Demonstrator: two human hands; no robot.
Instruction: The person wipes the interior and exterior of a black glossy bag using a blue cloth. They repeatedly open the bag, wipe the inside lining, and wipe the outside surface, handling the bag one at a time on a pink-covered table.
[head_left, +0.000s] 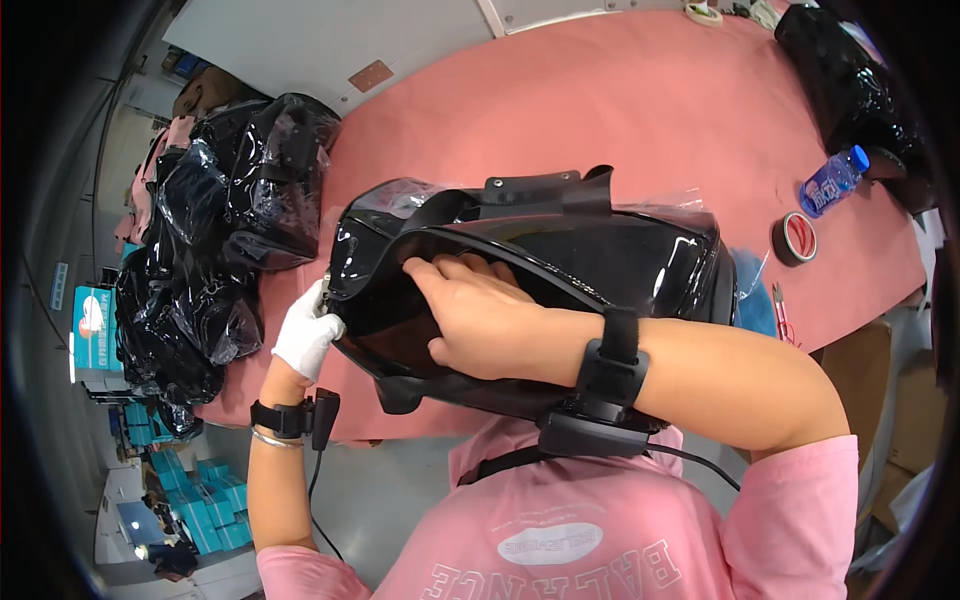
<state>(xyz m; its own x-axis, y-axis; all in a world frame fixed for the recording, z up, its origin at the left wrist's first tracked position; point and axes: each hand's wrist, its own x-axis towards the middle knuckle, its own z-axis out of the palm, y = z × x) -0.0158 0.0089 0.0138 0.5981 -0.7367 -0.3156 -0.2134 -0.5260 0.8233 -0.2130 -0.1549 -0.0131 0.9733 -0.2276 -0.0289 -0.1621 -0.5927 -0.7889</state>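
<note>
Bag [560,270], black and glossy in clear film, sits at the near edge of the pink table [620,110], just before my chest; its underside and near end are hidden behind my forearm. My right hand [480,310] lies across its open mouth, fingers curled over the rim, loosely closed on it. My left hand [305,335], in a white glove, pinches the bag's left end; what exactly it grips I cannot tell. To the left, a heap of wrapped black bags [220,230] blurs together. Far right: a blue-capped bottle [832,182] with a blue label, a red tape roll [796,238], red scissors [782,315] partly cut off. Teal boxes [195,500] stack low left.
</note>
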